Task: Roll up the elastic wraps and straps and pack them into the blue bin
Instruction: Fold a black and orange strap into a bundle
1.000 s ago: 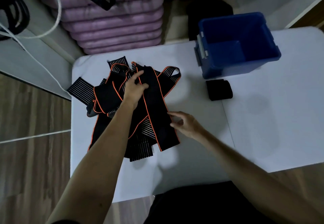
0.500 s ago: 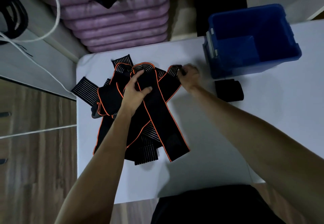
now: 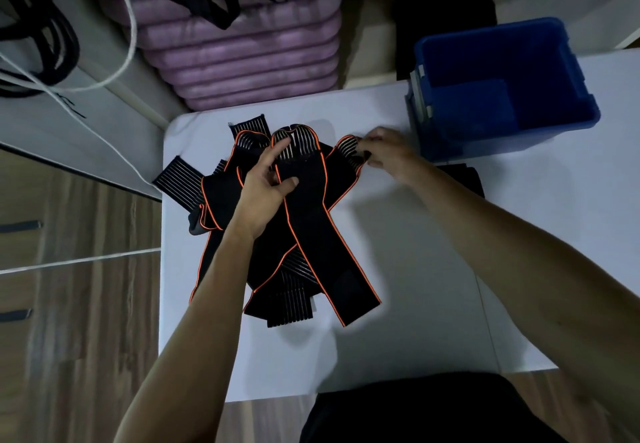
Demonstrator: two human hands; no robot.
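Fingers of the left hand (image 3: 265,189) pinch a black, orange-edged strap (image 3: 304,214) atop the pile of wraps (image 3: 277,283) at table (image 3: 415,304) centre. At two o'clock, the right hand (image 3: 384,151) pinches another strap's end (image 3: 348,144), just beside the blue bin (image 3: 498,92).

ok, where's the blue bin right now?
In the head view the bin stands open at the far right of the white table, just beyond the right hand and right of the strap pile.
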